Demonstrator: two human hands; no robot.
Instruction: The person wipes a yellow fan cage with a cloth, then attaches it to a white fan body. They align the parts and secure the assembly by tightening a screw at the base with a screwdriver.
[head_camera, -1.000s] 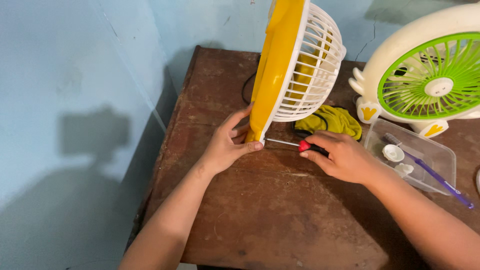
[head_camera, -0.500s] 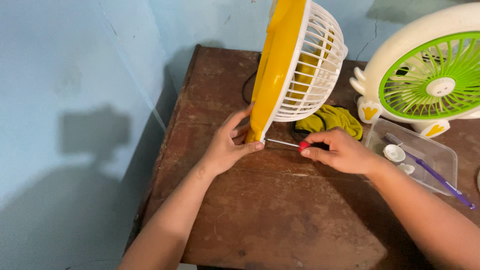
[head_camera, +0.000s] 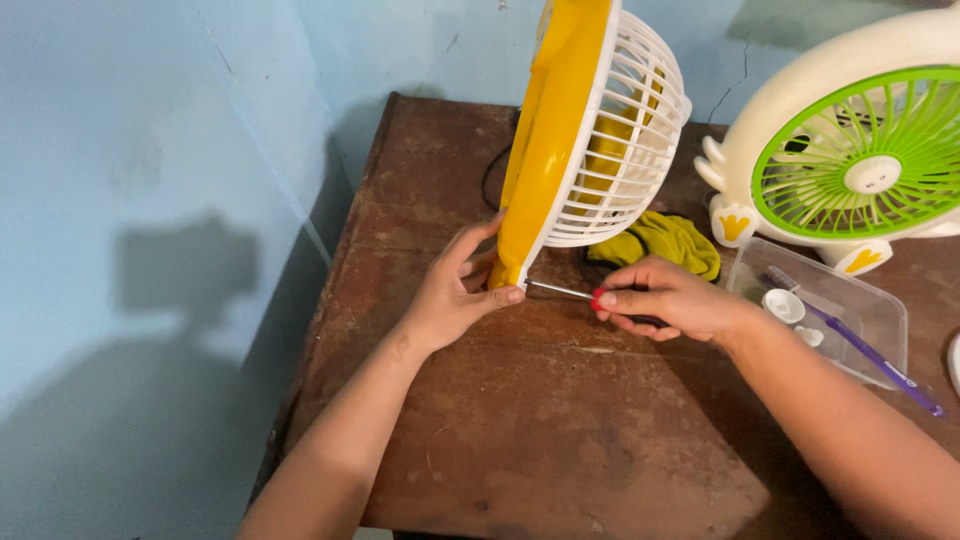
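Bracing the upright yellow-and-white plastic fan (head_camera: 580, 130) at its lower rim on the worn brown wooden table (head_camera: 480, 440), the left hand (head_camera: 455, 290) clasps it steady while the right hand (head_camera: 670, 300) pinches the red-handled screwdriver (head_camera: 575, 293), tip at the rim.

Corner workspace, pale blue walls.
A worn brown wooden table (head_camera: 450, 420) is set against the cracked far wall (head_camera: 440, 45); shadow is cast on the left wall (head_camera: 130, 200).

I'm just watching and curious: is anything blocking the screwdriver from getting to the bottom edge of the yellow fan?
Nothing visible does. The screwdriver, held by the right hand, already has its tip at the lower edge of the yellow fan, beside the left hand steadying it. The yellow cloth lies behind, out of the way.
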